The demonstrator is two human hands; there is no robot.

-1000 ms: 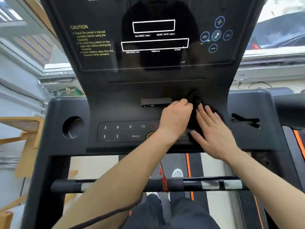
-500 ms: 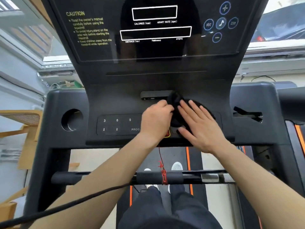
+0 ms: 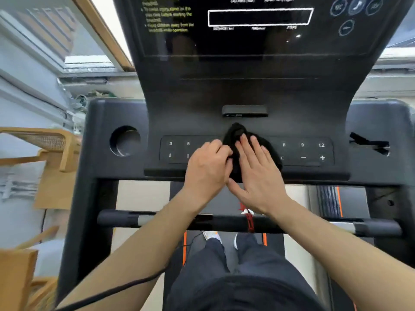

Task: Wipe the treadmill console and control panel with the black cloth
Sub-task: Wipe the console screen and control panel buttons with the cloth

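Note:
The black cloth (image 3: 235, 133) lies bunched on the middle of the treadmill's control panel (image 3: 303, 151), a dark strip with white numbers and plus and minus keys. My left hand (image 3: 208, 167) has its fingers curled on the cloth's left edge. My right hand (image 3: 258, 169) presses flat on top of the cloth with fingers spread. Above stands the console screen (image 3: 258, 41), dark glass with white boxes and yellow caution text. Much of the cloth is hidden under my hands.
A round cup holder (image 3: 124, 140) sits left of the panel and a slot with a black clip (image 3: 370, 144) to its right. A small USB block (image 3: 244, 111) juts out above the cloth. A handlebar (image 3: 157, 218) with a red cord crosses below. A wooden chair (image 3: 45, 149) stands left.
Both hands and the cloth slid left along the control panel, uncovering the right-hand number keys. The camera view has tilted down and shifted.

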